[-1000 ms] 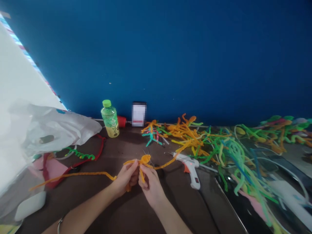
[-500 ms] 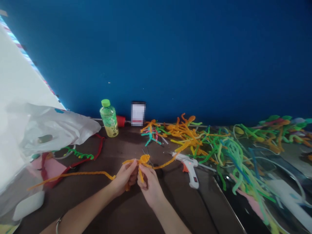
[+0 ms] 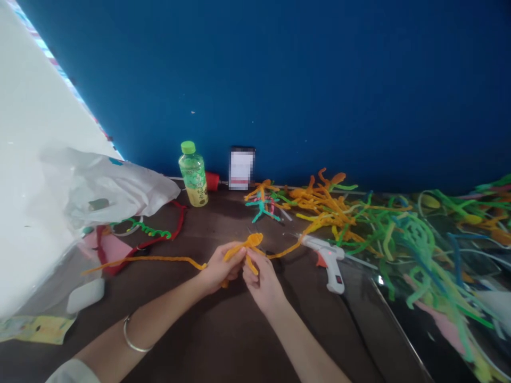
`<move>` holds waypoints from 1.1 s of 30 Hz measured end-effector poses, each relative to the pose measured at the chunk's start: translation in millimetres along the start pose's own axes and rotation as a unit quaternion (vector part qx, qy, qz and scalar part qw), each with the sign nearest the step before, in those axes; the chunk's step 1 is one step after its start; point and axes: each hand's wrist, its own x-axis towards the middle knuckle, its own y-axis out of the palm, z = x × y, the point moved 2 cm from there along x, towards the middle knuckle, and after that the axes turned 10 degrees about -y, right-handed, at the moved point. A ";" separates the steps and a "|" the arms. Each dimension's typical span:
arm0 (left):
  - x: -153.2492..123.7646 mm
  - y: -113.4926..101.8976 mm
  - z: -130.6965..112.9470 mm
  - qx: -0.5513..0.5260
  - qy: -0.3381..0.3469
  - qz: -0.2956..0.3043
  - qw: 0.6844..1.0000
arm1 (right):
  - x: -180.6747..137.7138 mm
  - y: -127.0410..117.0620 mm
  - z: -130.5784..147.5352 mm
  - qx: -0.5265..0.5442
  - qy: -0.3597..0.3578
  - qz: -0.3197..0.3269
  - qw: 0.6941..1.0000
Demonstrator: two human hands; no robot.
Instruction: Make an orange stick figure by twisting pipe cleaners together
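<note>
Orange pipe cleaner (image 3: 255, 240), its bent lump poking up past the grip, was pinched by the left hand (image 3: 221, 266) and the right hand (image 3: 260, 275), close together above the bench (image 3: 235, 340), probably to steady the bend; the glue gun (image 3: 334, 271) lay near, to the right, presumably placed for easy reach

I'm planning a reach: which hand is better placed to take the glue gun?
Probably the right hand: the glue gun lies nearer it than the left hand, though both hold orange strands.
</note>
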 end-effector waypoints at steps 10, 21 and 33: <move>3.0 -2.8 3.0 -0.009 -0.015 0.006 1.000 | -0.3 1.3 0.3 0.035 0.026 0.003 0.999; 2.6 -2.1 4.4 0.015 0.004 0.002 1.000 | -2.1 7.2 4.6 0.127 0.055 -0.023 0.990; 1.6 -1.0 5.0 0.042 0.040 -0.012 0.998 | -3.0 5.9 3.4 0.103 0.034 -0.003 0.994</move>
